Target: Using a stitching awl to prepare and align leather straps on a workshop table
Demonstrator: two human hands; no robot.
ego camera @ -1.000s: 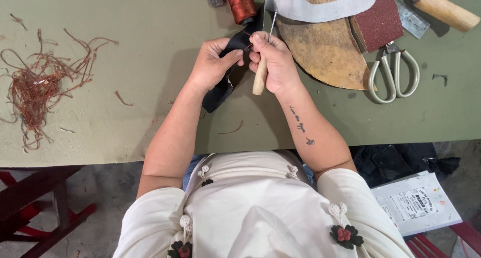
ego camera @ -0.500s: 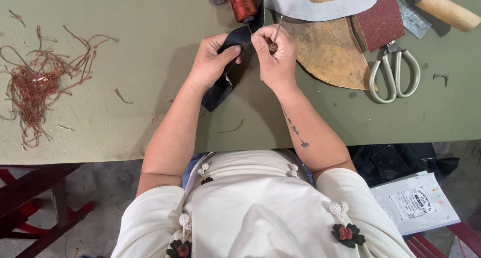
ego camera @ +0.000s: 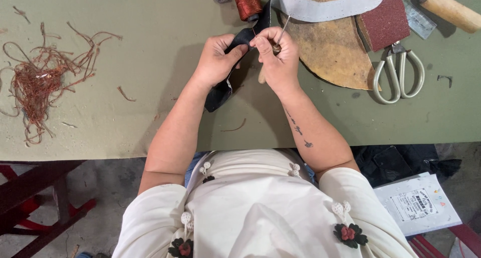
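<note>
My left hand (ego camera: 216, 57) pinches a black leather strap (ego camera: 220, 93) that hangs down from my fingers over the green table (ego camera: 150, 17). My right hand (ego camera: 277, 57) is closed around a wooden-handled awl (ego camera: 281, 28), with its metal point sticking up above my fingers. Both hands meet at the top of the strap, next to a spool of copper-red thread (ego camera: 247, 1). A grey perforated leather strip (ego camera: 320, 10) curves away from the strap's upper end.
A tan leather piece (ego camera: 330, 52), a dark red sandpaper block (ego camera: 386, 20), metal scissors (ego camera: 399, 75) and a wooden tool handle (ego camera: 448, 10) lie to the right. A tangle of red thread scraps (ego camera: 40, 80) lies at the left. White papers (ego camera: 418, 203) rest below the table edge.
My right hand has turned the awl: its wooden handle, earlier hanging below my fist, is now tucked in my palm with the metal point up. Both hands shifted slightly upward.
</note>
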